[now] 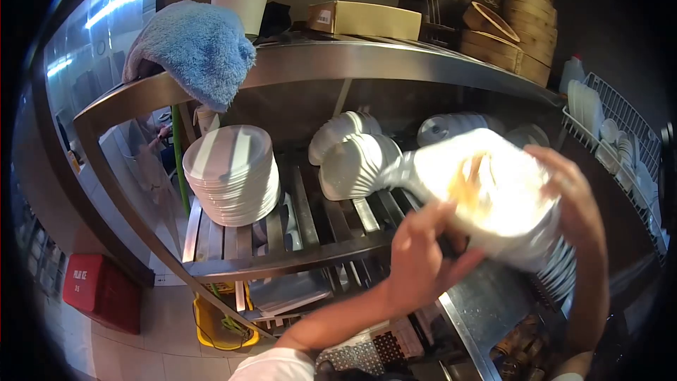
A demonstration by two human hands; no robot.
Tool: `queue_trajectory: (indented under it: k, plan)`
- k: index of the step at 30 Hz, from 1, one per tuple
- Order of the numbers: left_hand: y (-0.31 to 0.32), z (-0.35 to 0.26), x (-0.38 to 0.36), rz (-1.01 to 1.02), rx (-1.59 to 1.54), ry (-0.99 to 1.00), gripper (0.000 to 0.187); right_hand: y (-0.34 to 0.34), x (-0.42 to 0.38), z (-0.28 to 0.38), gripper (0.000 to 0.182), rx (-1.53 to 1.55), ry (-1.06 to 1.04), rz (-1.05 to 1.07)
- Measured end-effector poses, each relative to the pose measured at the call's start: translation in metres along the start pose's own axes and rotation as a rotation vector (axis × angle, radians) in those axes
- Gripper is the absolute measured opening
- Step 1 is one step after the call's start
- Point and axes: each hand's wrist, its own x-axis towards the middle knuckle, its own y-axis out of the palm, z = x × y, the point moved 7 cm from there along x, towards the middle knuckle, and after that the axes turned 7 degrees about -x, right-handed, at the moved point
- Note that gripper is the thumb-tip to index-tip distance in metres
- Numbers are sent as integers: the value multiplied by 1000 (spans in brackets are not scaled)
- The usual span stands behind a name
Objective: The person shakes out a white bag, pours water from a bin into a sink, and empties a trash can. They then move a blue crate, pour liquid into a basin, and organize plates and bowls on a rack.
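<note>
Two hands grip one plastic-wrapped bundle (486, 204) between them: the left hand (419, 250) at its near-left side, the right hand (578, 201) around its right end; both touch it. Its long axis slants from far left to near right, the narrow end towards the bowls (349, 169), too overlapped to count, on the shelf (296, 262). Farther left stands one plate stack (233, 190).
</note>
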Motion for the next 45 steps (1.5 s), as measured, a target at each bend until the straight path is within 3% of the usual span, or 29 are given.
queue_trajectory:
  k: [2, 4, 9, 11, 14, 15, 16, 17, 19, 21, 25, 26, 28, 30, 31, 34, 35, 36, 38, 40, 41, 42, 43, 44, 45]
  plan:
    - [7, -13, 36, -61, 2, 56, 75, -26, 23, 18, 43, 80, 71, 55]
    - [10, -28, 73, -167, 50, 73, 73, -50, 44, 46, 38, 62, -27, -30]
    - [4, -36, 151, -110, 308, -4, 72, -73, 126, 62, 27, 227, 55, 94]
    - [-9, -27, 171, -151, 741, 59, 74, -61, 156, 61, 22, 162, -26, 103]
    - [-41, 3, 195, -35, 867, -2, 85, -7, 175, 80, 20, 181, -9, 114]
    - [-52, 11, 201, -16, 961, -12, 90, 7, 201, 71, 18, 261, -101, 177]
    - [-62, 21, 207, 24, 1041, -145, 102, 23, 228, 61, 17, 342, -195, 240]
    - [-72, 31, 211, 55, 1086, -178, 105, 38, 230, 76, 17, 14, -329, 225]
    - [-88, 41, 216, 80, 1149, -210, 107, 61, 224, 76, 16, 118, -34, 173]
    - [-105, 57, 219, 118, 1160, -403, 99, 77, 234, 73, 16, 162, -7, 139]
    - [-128, 92, 244, 185, 1075, -449, 86, 96, 245, 63, 14, 336, -18, 203]
    - [-136, 122, 259, 333, 1177, -425, 83, 97, 244, 62, 14, 334, -13, 199]
    - [-131, 120, 256, 355, 1187, -615, 99, 99, 244, 55, 13, 329, 42, 126]
    - [-131, 106, 254, 320, 1217, -464, 94, 104, 253, 48, 13, 239, 78, 88]
    - [-137, 115, 255, 386, 1127, -665, 106, 105, 258, 46, 13, 204, 68, 57]
    - [-138, 112, 258, 356, 1240, -508, 104, 107, 265, 39, 13, 144, 80, 73]
    - [-143, 119, 261, 404, 1176, -571, 104, 105, 257, 46, 15, 155, 66, 79]
    - [-143, 116, 266, 419, 1252, -391, 105, 103, 249, 53, 17, 167, 52, 87]
    - [-147, 108, 262, 444, 1125, -637, 104, 100, 236, 59, 35, 152, 44, 161]
    - [-146, 88, 263, 449, 1191, -651, 102, 93, 230, 67, 43, 29, -7, 194]
    - [-148, 81, 263, 441, 1143, -616, 104, 87, 223, 74, 43, 30, 5, 198]
    - [-149, 76, 264, 410, 1122, -540, 95, 76, 217, 79, 58, -149, 40, 154]
    - [-143, 61, 267, 480, 1106, -273, 102, 68, 212, 81, 73, -330, 76, 109]
    - [-146, 55, 262, 438, 1021, -299, 79, 59, 210, 88, 66, -454, 20, -29]
    - [-120, 6, 237, 334, 1090, -385, 62, 47, 215, 95, 63, -593, -156, -185]
